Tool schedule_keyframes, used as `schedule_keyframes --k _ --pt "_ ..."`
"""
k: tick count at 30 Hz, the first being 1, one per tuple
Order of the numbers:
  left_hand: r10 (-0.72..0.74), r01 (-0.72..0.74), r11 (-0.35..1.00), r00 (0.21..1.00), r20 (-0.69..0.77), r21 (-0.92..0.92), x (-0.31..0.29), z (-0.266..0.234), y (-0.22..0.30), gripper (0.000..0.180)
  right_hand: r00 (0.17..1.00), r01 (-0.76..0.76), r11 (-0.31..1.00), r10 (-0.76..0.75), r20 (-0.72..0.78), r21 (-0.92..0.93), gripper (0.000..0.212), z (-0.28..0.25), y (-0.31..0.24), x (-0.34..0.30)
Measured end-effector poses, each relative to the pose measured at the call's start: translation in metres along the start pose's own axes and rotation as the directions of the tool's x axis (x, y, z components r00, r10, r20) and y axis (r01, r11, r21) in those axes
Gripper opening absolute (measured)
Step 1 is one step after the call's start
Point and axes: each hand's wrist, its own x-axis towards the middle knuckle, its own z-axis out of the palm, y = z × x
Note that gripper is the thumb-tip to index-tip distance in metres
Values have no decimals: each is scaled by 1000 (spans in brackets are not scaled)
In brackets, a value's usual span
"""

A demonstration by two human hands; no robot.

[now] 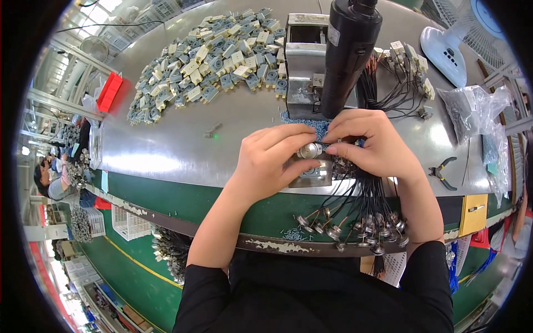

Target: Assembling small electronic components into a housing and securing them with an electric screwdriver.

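My left hand (pixel 273 158) curls its fingers and thumb around a small round metal part (pixel 308 151) in front of the fixture. Close beside it, my right hand (pixel 369 143) is closed in a pinch on the black wire at that part; the fingertips partly hide the join. Under the hands lies a metal plate (pixel 327 178) with a grey piece on it. Small blue screws (pixel 320 126) are heaped just beyond the fingers. A black cylindrical power screwdriver (pixel 350 55) stands over the metal fixture (pixel 301 83).
Grey-and-cream blocks (pixel 222 61) pile up at far left. Wired round metal parts (pixel 366 227) hang over the near edge. Pliers (pixel 444 173), a yellow pad (pixel 473 215), a plastic bag (pixel 472 111) and a fan (pixel 444 53) lie or stand right. A red bin (pixel 110 91) stands left.
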Motion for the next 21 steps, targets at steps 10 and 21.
schedule_keyframes --k 10,21 --pt "-207 217 949 976 64 -229 -8 3 4 35 1000 11 1000 -11 26 15 17 4 0 -1" --pt "-144 163 985 952 269 -51 -14 1 2 36 969 17 996 6 248 -90 15 7 4 -4"
